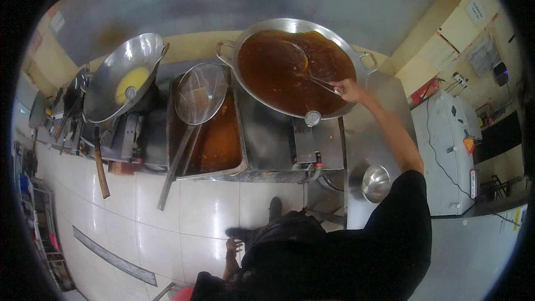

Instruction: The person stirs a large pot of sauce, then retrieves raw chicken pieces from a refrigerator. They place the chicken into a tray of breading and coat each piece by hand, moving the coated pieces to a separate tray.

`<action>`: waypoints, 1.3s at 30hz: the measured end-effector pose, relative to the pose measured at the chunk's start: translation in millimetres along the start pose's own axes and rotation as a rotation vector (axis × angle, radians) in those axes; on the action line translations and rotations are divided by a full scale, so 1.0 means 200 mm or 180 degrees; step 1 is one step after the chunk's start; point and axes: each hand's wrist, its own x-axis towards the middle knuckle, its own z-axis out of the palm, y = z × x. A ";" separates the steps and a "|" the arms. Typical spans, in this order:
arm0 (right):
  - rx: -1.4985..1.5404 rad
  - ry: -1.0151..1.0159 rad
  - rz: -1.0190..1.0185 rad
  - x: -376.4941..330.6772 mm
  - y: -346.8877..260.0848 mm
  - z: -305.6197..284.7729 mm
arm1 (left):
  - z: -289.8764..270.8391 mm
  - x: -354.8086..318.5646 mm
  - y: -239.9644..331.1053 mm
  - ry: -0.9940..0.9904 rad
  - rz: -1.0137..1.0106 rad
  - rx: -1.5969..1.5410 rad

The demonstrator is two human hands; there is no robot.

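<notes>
My right hand [350,90] is closed around the metal handle of a round skimmer [320,82]. The skimmer's head lies mostly sunk in dark brown liquid [267,81], so only a curved part of its rim shows. That liquid fills a large two-handled metal wok [362,56]. A round dial thermometer [313,118] sits at the wok's near rim. Down beside my body, over the floor, hangs my left hand [234,247], fingers apart and holding nothing.
Left of the wok, a large mesh strainer [200,93] rests across a rectangular tray [243,153] of orange-brown liquid. Farther left stands a tilted wok [100,81] with yellow liquid and a dial thermometer [131,92]. A metal bowl [376,184] and a white freezer [443,156] are at right.
</notes>
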 end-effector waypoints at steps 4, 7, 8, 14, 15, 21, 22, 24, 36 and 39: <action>0.0521 -0.0287 0.0303 -0.14 -0.18 0.01 | -0.10 0.07 0.01 -0.0001 0.0377 -0.0207; 0.0531 -0.0213 0.0213 -0.24 -0.30 0.03 | -0.17 0.07 0.02 0.0006 0.0238 -0.0445; 0.0622 -0.0277 0.0321 -0.28 -0.33 0.03 | -0.19 0.05 0.03 -0.0053 0.0471 -0.0376; 0.0991 -0.0290 0.0517 -0.47 -0.55 0.10 | -0.40 -0.07 0.05 -0.0004 0.0343 -0.0209; 0.1053 -0.0315 0.0604 -0.51 -0.60 0.10 | -0.45 -0.09 0.04 -0.0065 0.0361 -0.0241; 0.1391 -0.0202 0.1014 -0.68 -0.95 0.11 | -0.84 -0.22 -0.14 0.0002 0.0493 -0.0209; 0.1481 -0.0192 0.1126 -0.70 -1.01 0.12 | -0.92 -0.25 -0.18 -0.0017 0.0497 -0.0140; 0.1440 -0.0063 0.1046 -0.72 -1.13 0.14 | -1.07 -0.28 -0.26 -0.0030 0.0748 -0.0184; 0.1707 0.0530 0.1533 -1.02 -1.84 0.49 | -1.79 -0.31 -0.61 -0.0023 0.1000 0.0182; 0.2186 0.0743 0.1657 -0.99 -2.01 0.63 | -1.90 -0.29 -0.66 -0.0207 0.1350 0.0074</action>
